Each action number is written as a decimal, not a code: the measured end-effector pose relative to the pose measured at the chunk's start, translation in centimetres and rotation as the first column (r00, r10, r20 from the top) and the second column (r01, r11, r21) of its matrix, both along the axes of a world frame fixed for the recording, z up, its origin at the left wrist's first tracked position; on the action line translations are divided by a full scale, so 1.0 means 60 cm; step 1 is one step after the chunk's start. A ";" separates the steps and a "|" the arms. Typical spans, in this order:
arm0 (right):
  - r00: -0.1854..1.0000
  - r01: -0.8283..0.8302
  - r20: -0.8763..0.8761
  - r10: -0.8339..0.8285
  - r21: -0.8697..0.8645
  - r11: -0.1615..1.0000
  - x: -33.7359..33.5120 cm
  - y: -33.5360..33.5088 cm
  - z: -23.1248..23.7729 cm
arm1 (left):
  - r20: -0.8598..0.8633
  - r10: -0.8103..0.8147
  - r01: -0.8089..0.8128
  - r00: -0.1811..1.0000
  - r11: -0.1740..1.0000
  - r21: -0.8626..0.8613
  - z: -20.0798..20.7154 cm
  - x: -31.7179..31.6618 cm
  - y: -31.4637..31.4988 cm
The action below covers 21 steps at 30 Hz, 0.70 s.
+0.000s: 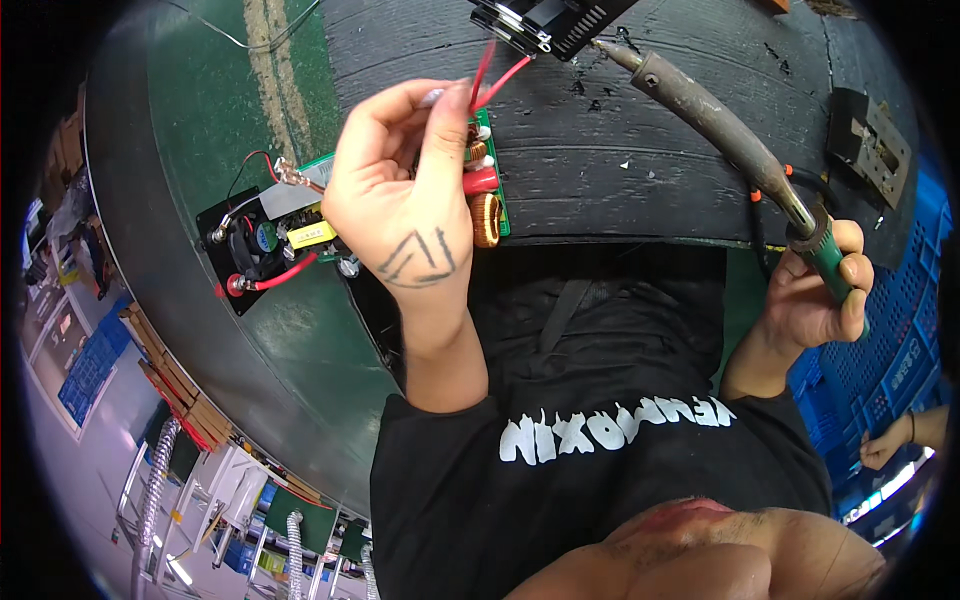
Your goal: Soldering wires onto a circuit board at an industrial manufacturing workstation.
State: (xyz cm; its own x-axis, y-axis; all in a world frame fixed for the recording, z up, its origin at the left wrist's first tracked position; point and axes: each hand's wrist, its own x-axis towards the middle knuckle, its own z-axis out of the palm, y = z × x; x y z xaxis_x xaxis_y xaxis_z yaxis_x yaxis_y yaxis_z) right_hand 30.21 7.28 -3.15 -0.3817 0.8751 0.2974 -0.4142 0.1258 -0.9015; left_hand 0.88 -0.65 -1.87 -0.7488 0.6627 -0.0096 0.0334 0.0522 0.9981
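Observation:
My left hand (405,190) is closed in a pinch, thumb against fingers, on a red wire (483,75). Two red strands run from there up to a black fan unit with a slotted housing (560,25), cut off by the top edge. Beneath this hand lies a green circuit board with a copper-wound coil (486,220), partly hidden by it. My right hand (815,290) grips a soldering iron (720,125) around its green handle. The iron points up and left, its tip close to the fan unit; whether they touch I cannot tell.
At the board's left is a black panel with a fan (255,240) and a thick red lead. A metal bracket on a black block (870,145) stands at the right of the dark worktop (560,190). Blue crates (905,340) and another person's hand (885,445) appear at far right.

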 end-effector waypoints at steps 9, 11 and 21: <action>0.993 0.095 -0.061 -0.100 -0.078 0.992 0.036 -0.027 -0.002 | -0.453 -0.184 0.148 0.872 0.982 -0.115 0.000 -0.033 -0.006; 0.992 0.107 -0.061 -0.112 -0.080 0.991 0.043 -0.036 0.001 | -0.453 -0.117 0.098 0.884 0.993 -0.066 0.007 -0.017 -0.014; 0.992 0.089 -0.082 -0.097 -0.094 0.992 0.072 -0.063 0.003 | -0.897 -0.161 -0.198 0.411 0.945 -0.260 -0.005 0.039 -0.040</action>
State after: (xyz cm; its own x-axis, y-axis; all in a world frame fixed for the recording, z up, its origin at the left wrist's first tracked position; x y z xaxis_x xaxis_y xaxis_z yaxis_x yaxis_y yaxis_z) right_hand 34.54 3.51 -2.96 -0.2739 0.9302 0.2445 -0.4812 0.0876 -0.8722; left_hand 3.20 -3.03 -2.15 -0.4474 0.7440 0.4963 0.8916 0.3279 0.3122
